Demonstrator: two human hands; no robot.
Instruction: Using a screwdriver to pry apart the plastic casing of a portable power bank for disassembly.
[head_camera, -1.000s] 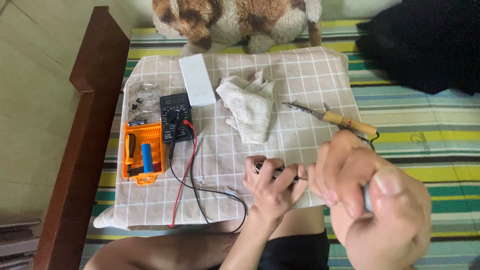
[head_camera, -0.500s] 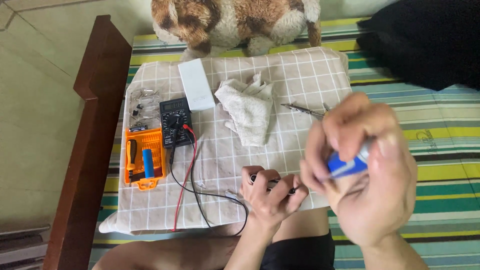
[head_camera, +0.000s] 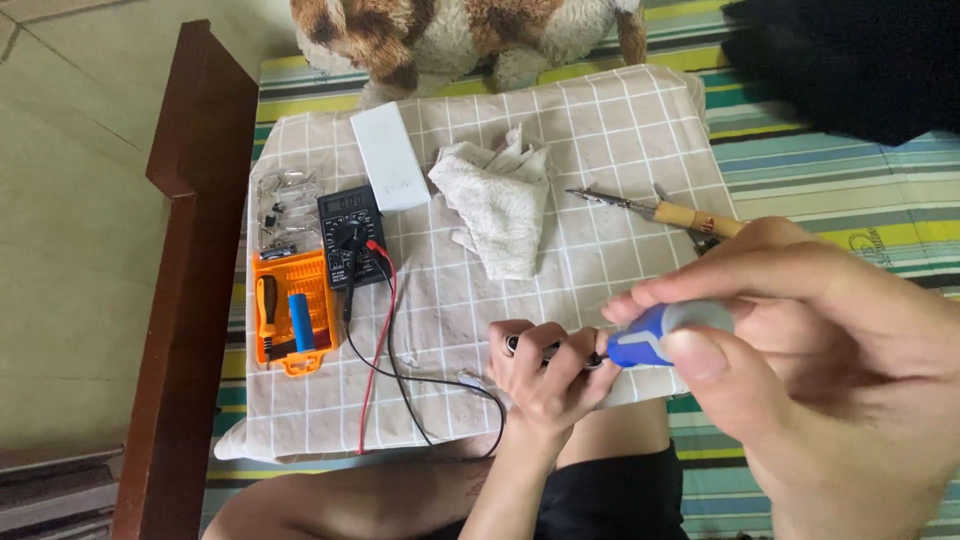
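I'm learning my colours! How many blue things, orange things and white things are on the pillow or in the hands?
Blue: 2, the screwdriver handle in the right hand, and the cylinder.
Orange: 1, the tool tray.
White: 2, the box and the rag.
Total: 5

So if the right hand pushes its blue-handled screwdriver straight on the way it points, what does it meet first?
Probably the small dark part pinched in the left hand; the blue-handled screwdriver in the right hand points left at it, though depth is unclear.

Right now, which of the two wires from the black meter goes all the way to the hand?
The black wire. It curves across the checked cloth to the left hand. The red wire runs straight down toward the cloth's front edge instead.
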